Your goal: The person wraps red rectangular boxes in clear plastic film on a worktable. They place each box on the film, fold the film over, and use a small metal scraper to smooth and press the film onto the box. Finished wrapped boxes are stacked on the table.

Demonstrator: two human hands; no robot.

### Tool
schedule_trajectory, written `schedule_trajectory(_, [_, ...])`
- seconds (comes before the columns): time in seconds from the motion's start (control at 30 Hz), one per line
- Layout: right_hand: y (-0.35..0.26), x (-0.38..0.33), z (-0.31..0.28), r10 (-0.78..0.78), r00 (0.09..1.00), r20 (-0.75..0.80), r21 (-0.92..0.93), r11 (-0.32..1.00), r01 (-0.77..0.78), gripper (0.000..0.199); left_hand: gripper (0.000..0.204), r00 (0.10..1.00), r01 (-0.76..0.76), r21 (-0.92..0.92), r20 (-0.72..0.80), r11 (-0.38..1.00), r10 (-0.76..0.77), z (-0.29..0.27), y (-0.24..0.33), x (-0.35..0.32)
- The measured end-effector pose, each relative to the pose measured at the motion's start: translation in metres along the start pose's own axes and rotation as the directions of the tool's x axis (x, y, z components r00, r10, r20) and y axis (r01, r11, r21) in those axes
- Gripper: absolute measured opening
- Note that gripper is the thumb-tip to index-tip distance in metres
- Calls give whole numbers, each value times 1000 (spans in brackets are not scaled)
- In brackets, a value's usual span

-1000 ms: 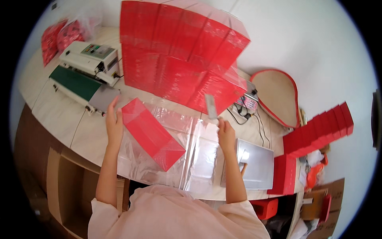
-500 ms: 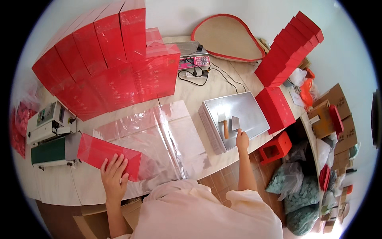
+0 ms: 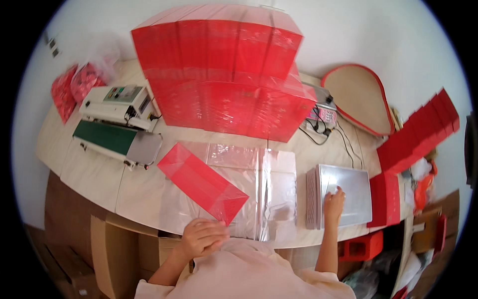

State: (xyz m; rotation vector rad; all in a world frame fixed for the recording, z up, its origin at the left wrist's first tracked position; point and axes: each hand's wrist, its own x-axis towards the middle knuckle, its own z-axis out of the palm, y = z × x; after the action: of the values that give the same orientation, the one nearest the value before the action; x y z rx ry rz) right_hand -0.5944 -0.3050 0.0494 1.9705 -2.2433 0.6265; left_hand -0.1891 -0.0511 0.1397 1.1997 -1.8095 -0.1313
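A long red box (image 3: pixel 201 183) lies slantwise on a flat clear plastic bag (image 3: pixel 279 199) in front of me. My left hand (image 3: pixel 205 237) is at the box's near corner, its fingers loosely extended and slightly blurred; whether they touch the corner I cannot tell. To the right, my right hand (image 3: pixel 333 204) rests over the silver metal plate of a scale (image 3: pixel 356 199), fingers curled. A pale bright patch shows beside its fingertips, but what the hand grips is hidden. The scrapers seen on the plate earlier cannot be made out now.
Stacked red boxes (image 3: pixel 214 107) wrapped in clear film rise behind the bag. A sealing machine (image 3: pixel 117 107) with a green belt stands left. More red boxes (image 3: pixel 416 134) lean at the right, near a red-rimmed tray (image 3: pixel 358 97). An open carton (image 3: pixel 117 249) sits below the table edge.
My view has swung left. The red box has shifted right onto the bag, and my left hand has slid from its top to the near corner. My right hand has moved further over the plate.
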Motion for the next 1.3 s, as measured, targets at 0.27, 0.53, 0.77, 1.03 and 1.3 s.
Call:
schedule_trajectory(0.27, [-321, -46, -57, -847, 503, 169, 806, 413, 424, 64, 27, 768, 604, -391, 53, 694, -639, 78, -33, -103])
schedule_trajectory(0.53, [-456, -114, -65, -946, 242, 218, 415, 314, 854, 77, 69, 285, 214, -672, 737, -709, -613, 179, -108, -187])
schedule_trajectory(0.77, [-412, -106, -76, -971, 209, 116, 486, 239, 841, 64, 84, 531, -298, -242, 762, -923, -371, 240, -159, -177])
schedule_trajectory(1.03, [-234, -133, -168, -944, 321, -77, 721, 169, 672, 88, 88, 607, -36, -959, 202, -280, -768, 131, -94, -67])
schedule_trajectory(1.3, [-186, -126, -175, -867, 488, 100, 600, 444, 666, 93, 85, 577, 1, -1000, -23, 29, -817, 55, -152, -47])
